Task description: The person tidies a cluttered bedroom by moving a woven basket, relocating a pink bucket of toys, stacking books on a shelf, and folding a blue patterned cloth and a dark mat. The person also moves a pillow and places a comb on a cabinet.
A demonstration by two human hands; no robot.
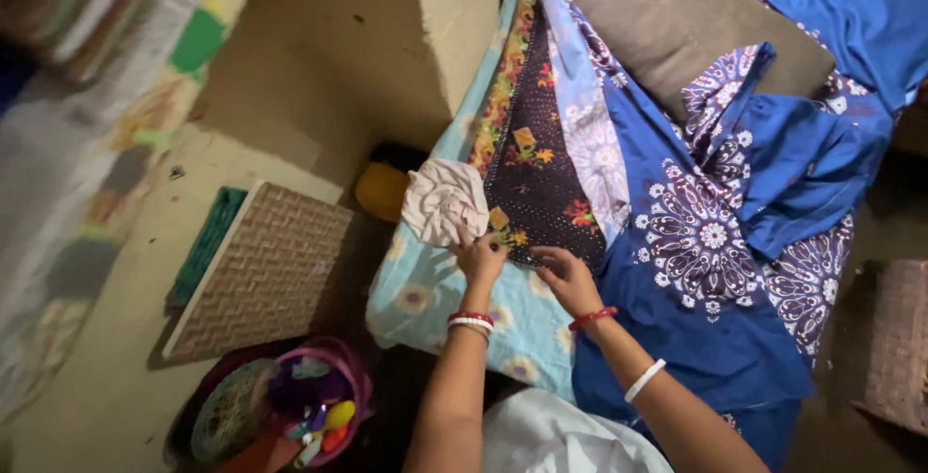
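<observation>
Here my left hand [478,258] pinches the pale cloth [445,200]; right hand [568,278] rests open on the dark quilt [536,178] — smooth flat, slowly.

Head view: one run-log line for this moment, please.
left hand: touching pale bundled cloth | right hand: on dark floral quilt edge | nearby: blue patterned sheet, woven mat, pink basket
</observation>
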